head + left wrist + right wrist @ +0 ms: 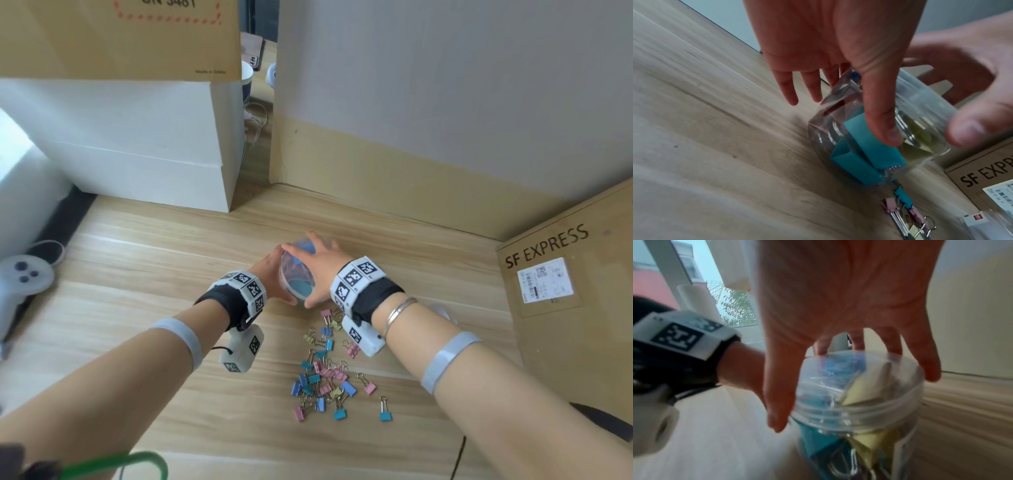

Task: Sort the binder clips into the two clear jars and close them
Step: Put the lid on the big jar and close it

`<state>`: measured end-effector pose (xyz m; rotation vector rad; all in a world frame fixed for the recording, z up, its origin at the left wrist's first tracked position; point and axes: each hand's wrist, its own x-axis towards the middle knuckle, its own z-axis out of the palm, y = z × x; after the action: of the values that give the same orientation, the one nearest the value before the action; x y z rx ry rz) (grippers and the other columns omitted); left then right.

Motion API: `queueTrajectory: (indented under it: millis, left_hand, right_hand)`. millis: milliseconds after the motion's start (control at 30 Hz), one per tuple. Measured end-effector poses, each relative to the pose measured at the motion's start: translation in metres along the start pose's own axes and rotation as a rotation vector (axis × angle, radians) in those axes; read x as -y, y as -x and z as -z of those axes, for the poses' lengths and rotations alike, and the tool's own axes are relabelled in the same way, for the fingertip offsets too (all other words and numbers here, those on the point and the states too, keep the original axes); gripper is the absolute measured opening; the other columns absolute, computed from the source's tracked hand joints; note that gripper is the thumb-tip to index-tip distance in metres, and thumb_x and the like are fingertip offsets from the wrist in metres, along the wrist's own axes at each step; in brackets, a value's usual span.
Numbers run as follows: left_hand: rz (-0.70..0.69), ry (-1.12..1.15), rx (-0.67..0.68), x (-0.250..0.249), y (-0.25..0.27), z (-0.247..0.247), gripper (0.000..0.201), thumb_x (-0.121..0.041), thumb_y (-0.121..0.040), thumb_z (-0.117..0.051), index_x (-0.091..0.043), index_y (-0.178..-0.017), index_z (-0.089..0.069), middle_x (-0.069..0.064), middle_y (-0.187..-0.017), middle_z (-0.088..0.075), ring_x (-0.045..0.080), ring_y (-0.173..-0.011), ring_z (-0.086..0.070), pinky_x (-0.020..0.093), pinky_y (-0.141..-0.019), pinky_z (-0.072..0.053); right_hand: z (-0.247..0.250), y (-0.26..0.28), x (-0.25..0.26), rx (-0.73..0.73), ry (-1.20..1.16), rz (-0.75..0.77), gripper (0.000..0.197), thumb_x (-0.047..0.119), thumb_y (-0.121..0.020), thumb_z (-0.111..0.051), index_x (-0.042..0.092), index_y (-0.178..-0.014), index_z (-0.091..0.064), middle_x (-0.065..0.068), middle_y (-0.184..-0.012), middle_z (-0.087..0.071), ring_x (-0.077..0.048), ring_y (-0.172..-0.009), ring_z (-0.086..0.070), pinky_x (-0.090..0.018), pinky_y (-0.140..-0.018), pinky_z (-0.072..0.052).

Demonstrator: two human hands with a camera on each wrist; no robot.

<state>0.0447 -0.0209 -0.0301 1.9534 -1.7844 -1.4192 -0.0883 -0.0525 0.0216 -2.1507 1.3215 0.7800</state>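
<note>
1. Grips the clear jar (297,274) with both hands, out on the wooden table (137,274).
2. Wraps the left hand (274,270) round the jar's side, with the thumb (879,113) lying flat down the near wall and the other fingers behind the jar.
3. Spreads the right hand (322,263) wide over the top and pinches the clear lid (859,382) by its rim, thumb on one side and fingertips (931,369) on the far side.
4. Matters most for the next move:
   - lid right under the right palm;
   - jar standing on its bottom, long way pointing up into that palm;
   - right hand nearer the lid, left hand nearer the jar's body.
5. Looks like a twist of the lid, one hand turning and the other holding the jar. Cannot tell which way, or how tight the lid sits.
6. Holds big clips inside the jar: a blue binder clip (859,162) and a pale yellow binder clip (865,386), close together.
7. Leaves a pile of small binder clips (325,377) loose on the table, on the near side of the jar and just under the right wrist. Pink, blue and yellow ones, so probably lots left to sort.
8. Shows a clear thing with a white label (982,222) beside the pile, cut off by the edge. Maybe the second jar, but cannot tell.
</note>
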Motion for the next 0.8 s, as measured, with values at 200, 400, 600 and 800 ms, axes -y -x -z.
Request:
queueTrajectory:
  millis: [200,400,600,800]
  left_hand:
    - [-0.032,0.014,0.013,0.003,-0.004,-0.001,0.116,-0.01,-0.054,-0.087,-0.008,-0.144,-0.013,0.012,-0.142,-0.042,0.028,-0.128,-0.046,0.033,-0.108,-0.037]
    - [-0.033,-0.004,0.011,0.004,-0.006,-0.002,0.119,-0.013,-0.053,-0.088,-0.009,-0.145,-0.012,0.011,-0.144,-0.04,0.027,-0.129,-0.045,0.033,-0.108,-0.036]
    - [-0.004,-0.021,-0.015,0.007,-0.011,-0.003,0.118,-0.014,-0.049,-0.089,-0.013,-0.143,-0.017,0.011,-0.136,-0.049,0.028,-0.121,-0.052,0.037,-0.103,-0.044]
    - [-0.013,-0.032,-0.005,0.0,-0.009,0.0,0.119,-0.012,-0.051,-0.089,-0.013,-0.144,-0.015,0.01,-0.139,-0.047,0.027,-0.124,-0.05,0.036,-0.104,-0.043]
  right_hand:
    - [-0.012,-0.006,0.018,-0.159,-0.21,-0.325,0.117,0.077,-0.062,-0.059,0.033,-0.147,0.008,-0.024,-0.148,-0.012,-0.041,-0.122,-0.045,-0.042,-0.088,-0.051]
    - [0.002,0.003,-0.006,0.021,-0.141,-0.071,0.121,0.048,-0.066,-0.076,0.05,-0.138,0.021,0.004,-0.149,0.038,-0.043,-0.142,0.01,-0.061,-0.104,-0.035]
    - [-0.004,-0.006,-0.012,-0.069,0.127,0.049,0.124,0.048,-0.052,-0.082,0.052,-0.139,0.007,-0.005,-0.154,0.003,-0.044,-0.117,-0.044,-0.045,-0.081,-0.055]
    - [-0.011,-0.004,-0.023,-0.127,-0.063,0.011,0.127,0.051,-0.052,-0.084,0.044,-0.144,0.004,-0.006,-0.156,0.002,-0.037,-0.135,-0.032,-0.045,-0.103,-0.042]
